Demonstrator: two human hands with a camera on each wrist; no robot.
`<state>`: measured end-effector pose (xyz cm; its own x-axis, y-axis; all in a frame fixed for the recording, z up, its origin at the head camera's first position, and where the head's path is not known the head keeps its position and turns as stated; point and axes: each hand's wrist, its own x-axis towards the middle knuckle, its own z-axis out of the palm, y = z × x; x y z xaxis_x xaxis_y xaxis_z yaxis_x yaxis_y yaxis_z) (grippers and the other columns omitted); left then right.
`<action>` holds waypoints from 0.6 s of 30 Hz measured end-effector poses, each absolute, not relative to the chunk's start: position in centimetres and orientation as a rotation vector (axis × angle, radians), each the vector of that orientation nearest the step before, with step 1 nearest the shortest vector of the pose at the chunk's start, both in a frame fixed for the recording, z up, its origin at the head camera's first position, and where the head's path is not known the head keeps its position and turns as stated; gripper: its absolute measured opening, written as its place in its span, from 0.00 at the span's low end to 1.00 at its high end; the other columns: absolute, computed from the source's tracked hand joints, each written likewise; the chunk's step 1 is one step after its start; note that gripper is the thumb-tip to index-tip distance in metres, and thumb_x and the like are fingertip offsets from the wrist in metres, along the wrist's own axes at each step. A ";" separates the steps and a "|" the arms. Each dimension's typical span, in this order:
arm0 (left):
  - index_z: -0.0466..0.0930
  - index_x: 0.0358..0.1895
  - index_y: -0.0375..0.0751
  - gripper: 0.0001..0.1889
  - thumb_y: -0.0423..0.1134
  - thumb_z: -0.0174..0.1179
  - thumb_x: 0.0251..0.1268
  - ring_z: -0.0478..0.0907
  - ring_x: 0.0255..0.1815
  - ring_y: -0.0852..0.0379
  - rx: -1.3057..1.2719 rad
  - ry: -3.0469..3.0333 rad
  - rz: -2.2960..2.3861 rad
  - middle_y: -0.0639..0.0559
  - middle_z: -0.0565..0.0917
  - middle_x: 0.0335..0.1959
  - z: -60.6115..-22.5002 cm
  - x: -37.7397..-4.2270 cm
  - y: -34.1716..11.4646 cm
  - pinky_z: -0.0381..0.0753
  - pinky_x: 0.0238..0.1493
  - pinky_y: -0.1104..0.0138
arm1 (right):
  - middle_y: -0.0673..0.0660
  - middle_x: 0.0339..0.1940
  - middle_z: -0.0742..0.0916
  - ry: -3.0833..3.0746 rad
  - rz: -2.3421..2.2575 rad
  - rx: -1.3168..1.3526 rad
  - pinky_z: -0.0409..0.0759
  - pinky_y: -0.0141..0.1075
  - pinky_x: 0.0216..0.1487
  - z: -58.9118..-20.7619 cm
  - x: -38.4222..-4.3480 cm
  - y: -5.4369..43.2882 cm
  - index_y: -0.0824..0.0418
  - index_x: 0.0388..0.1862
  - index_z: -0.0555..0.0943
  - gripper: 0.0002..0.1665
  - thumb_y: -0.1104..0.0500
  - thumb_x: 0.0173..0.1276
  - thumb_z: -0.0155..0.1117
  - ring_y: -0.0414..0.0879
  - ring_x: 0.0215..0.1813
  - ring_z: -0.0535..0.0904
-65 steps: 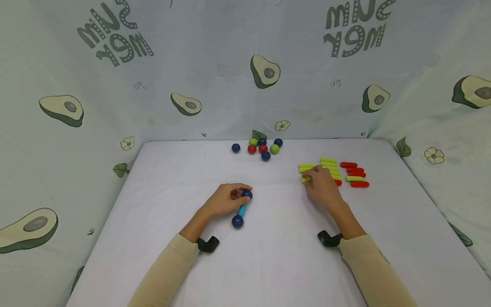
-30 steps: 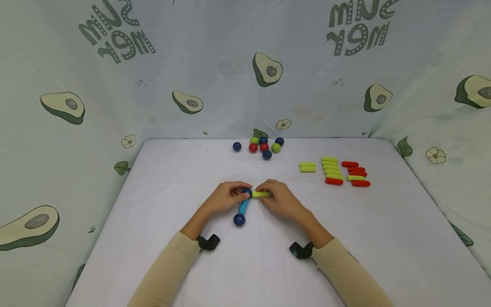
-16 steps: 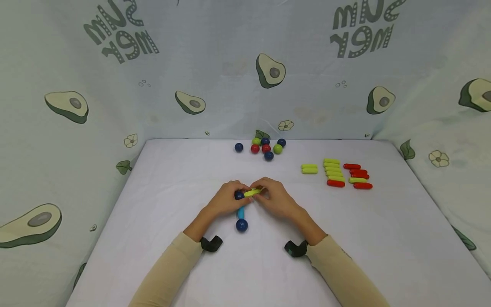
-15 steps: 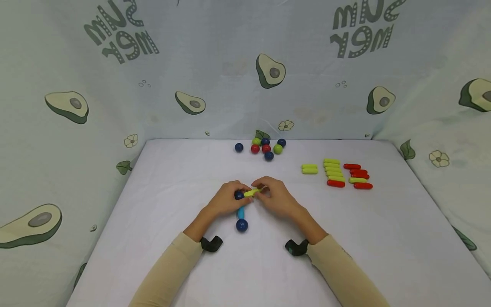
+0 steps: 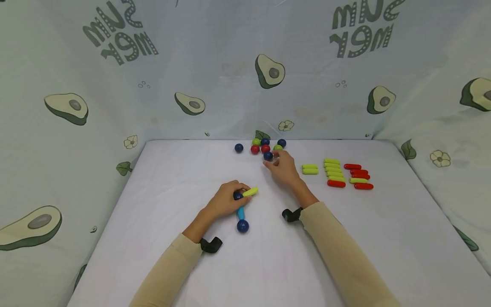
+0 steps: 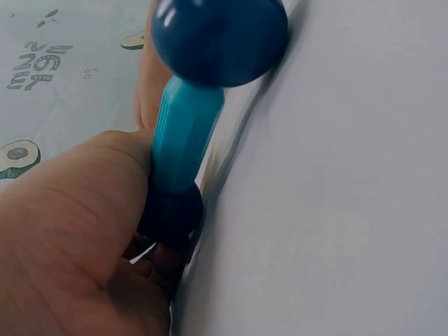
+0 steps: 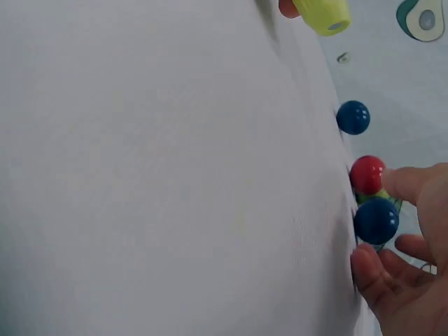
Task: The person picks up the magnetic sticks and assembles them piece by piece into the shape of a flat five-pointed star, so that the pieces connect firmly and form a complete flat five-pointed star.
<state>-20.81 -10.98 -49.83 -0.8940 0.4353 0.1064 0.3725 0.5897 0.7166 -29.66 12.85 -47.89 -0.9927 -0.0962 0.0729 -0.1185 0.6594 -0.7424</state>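
Observation:
My left hand (image 5: 226, 198) grips a dark blue ball (image 5: 238, 195) between thumb and fingers. A light blue rod (image 5: 241, 213) runs from that ball to a second dark blue ball (image 5: 243, 226), nearer my body. From the gripped ball a yellow-green rod (image 5: 251, 192) sticks out to the right; its free end (image 7: 329, 21) shows at the top of the right wrist view. Across the table, the thumb and fingers of my right hand (image 5: 284, 170) are spread around a loose dark blue ball (image 7: 376, 220). A gap shows between ball and fingertips in the right wrist view.
Loose balls, including a red ball (image 5: 255, 149), a green ball (image 5: 256, 142) and a blue ball (image 5: 239, 148), lie along the back edge. On the right are several yellow-green rods (image 5: 333, 167) and red rods (image 5: 336, 183). A printed cloth (image 5: 215, 64) hangs behind the white table (image 5: 184, 170).
My right hand brought a yellow-green rod from the right-hand pile to the gripped ball, let go of it there, and moved forward to the loose balls. My left hand kept its grip.

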 end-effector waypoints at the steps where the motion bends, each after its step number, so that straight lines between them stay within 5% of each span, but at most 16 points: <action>1: 0.86 0.55 0.45 0.15 0.44 0.67 0.69 0.76 0.41 0.61 0.701 2.731 1.200 0.55 0.83 0.40 -49.9 -20.8 -11.0 0.77 0.47 0.67 | 0.66 0.62 0.78 -2.842 1.255 0.167 0.81 0.49 0.57 -48.0 -30.0 12.6 0.68 0.71 0.69 0.35 0.50 0.74 0.66 0.58 0.54 0.79; 9: 0.85 0.59 0.43 0.17 0.45 0.65 0.72 0.74 0.38 0.60 0.738 2.736 1.148 0.54 0.81 0.39 -49.9 -20.9 -11.0 0.75 0.41 0.69 | 0.65 0.54 0.83 -2.860 1.120 0.179 0.79 0.51 0.57 -48.0 -30.9 11.8 0.65 0.68 0.75 0.28 0.52 0.75 0.64 0.57 0.54 0.78; 18: 0.85 0.57 0.49 0.15 0.46 0.64 0.71 0.74 0.39 0.60 0.736 2.750 1.101 0.55 0.80 0.39 -49.9 -20.7 -11.1 0.76 0.45 0.66 | 0.64 0.55 0.82 -2.865 1.257 0.241 0.78 0.41 0.47 -48.4 -27.9 12.5 0.65 0.60 0.74 0.24 0.56 0.70 0.68 0.53 0.46 0.78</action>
